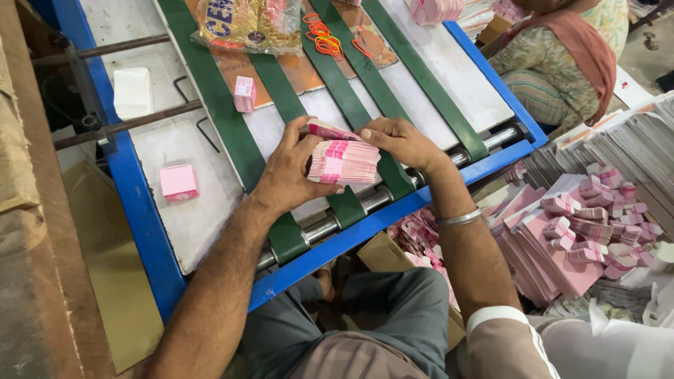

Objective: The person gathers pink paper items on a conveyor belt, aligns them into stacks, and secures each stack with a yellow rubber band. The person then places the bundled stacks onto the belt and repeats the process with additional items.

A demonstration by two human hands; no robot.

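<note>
A head-worn camera looks down at a long work table (189, 224) with a blue frame and a pale top, over which three dark green belts (232, 133) run lengthwise to metal rollers (319, 230) at the near edge. To the right of the table, loose heaps of flat pink-and-white cartons (547, 245) lie spread out, with small banded bundles (597, 210) scattered on top, too many to count. Below the table's edge, an open brown cardboard box (382, 254) holds more of the pink bundles. At the far end of the table lies a clear plastic bag (246, 24) with yellow and pink contents, and beside it a small cluster of orange rubber bands (324, 41), their number unclear. A second person in patterned clothes and an orange scarf (562, 63) sits at the far right corner. Two small pink boxes (244, 93) stand apart on the table top, one on a green belt and one near the left edge, beside one white block (132, 91). At the centre, above the near end of the belts, both hands hold one stack of folded pink cartons (344, 161). The left hand (288, 172) curls its fingers around the stack's left end, thumb on top. The right hand (404, 144) presses its fingers together along the stack's upper right edge, thumb tip on the top carton.
</note>
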